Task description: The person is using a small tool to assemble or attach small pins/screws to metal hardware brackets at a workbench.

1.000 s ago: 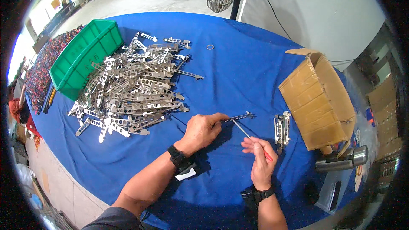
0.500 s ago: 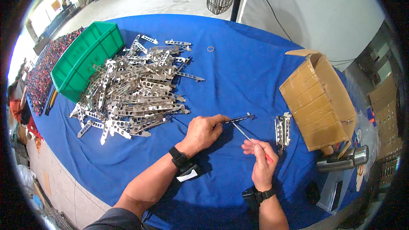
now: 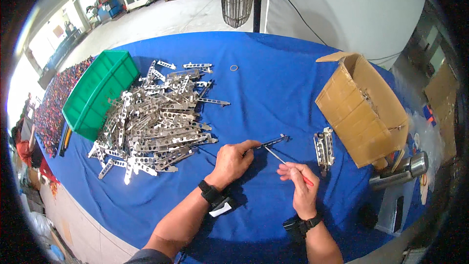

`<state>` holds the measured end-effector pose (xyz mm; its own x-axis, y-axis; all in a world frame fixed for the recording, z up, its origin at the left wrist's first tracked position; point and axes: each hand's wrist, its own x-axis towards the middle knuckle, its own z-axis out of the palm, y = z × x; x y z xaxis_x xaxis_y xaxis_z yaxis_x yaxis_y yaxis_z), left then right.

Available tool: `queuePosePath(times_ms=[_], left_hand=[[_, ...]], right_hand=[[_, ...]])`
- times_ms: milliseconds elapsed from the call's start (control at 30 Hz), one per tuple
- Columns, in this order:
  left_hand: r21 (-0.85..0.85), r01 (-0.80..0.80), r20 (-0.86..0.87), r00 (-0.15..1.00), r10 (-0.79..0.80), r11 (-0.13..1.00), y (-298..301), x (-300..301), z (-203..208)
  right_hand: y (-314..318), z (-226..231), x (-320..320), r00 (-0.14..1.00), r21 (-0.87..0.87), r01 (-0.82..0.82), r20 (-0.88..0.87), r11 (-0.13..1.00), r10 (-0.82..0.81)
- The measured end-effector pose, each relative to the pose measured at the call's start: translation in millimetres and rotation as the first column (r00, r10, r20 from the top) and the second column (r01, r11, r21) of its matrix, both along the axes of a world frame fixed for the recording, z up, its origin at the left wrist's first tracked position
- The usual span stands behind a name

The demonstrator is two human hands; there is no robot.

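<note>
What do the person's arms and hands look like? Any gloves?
No gloves: left hand and right hand are bare. Each wrist wears a black band, left and right. A dark sleeve shows on the left arm.

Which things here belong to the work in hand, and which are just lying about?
In the job, it seems:
perforated metal strip, in the left hand
red-handled tool, in the right hand
pile of similar strips
small group of strips

Apparently just lying about:
thin ring
metal flask
</note>
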<state>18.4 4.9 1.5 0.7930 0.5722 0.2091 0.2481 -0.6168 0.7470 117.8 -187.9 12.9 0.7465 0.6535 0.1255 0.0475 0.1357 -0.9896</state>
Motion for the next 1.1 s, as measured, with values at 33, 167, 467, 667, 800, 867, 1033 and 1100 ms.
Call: queuePosePath(times_ms=[33, 167, 467, 667, 800, 867, 1033, 1100], left_hand=[[-0.011, -0.002, -0.001, 1.000, 0.002, 1.000, -0.1, 0.1, 0.0], [-0.003, 0.027, 0.004, 1.000, -0.027, 1.000, -4.8, 5.2, -1.1], [-0.010, 0.002, -0.030, 1.000, -0.002, 1.000, -1.3, -0.5, -0.7], [0.007, 0.028, -0.050, 0.998, -0.028, 1.000, -2.6, 1.1, 3.0], [0.053, 0.030, 0.050, 0.998, -0.033, 0.998, -1.2, 2.1, -5.7], [0.053, 0.036, 0.025, 0.999, -0.038, 0.998, -0.8, 2.7, -5.5], [0.082, 0.031, 0.054, 0.998, -0.035, 0.996, -0.3, 1.0, -8.6], [0.075, 0.033, 0.046, 0.998, -0.036, 0.997, -0.9, 1.6, -8.1]], right_hand=[[-0.8, -1.3, 1.0, 1.000, -0.007, -0.007, 0.003, 1.000, 0.007], [-5.9, -5.6, 6.0, 1.000, 0.006, 0.010, -0.023, 1.000, -0.010], [0.1, 0.9, 0.5, 1.000, 0.007, 0.002, -0.029, 1.000, -0.002], [-4.6, -0.5, -1.8, 0.998, 0.048, 0.067, 0.008, 0.997, -0.067], [-4.9, 2.0, -4.2, 0.996, 0.065, 0.073, 0.054, 0.995, -0.077], [-2.5, 3.7, -6.2, 0.996, 0.021, 0.059, 0.062, 0.998, -0.061], [1.0, 1.8, -8.6, 0.997, -0.035, 0.007, 0.081, 0.999, -0.004], [-2.1, 1.1, -6.8, 0.993, -0.062, -0.026, 0.116, 0.998, 0.033]])
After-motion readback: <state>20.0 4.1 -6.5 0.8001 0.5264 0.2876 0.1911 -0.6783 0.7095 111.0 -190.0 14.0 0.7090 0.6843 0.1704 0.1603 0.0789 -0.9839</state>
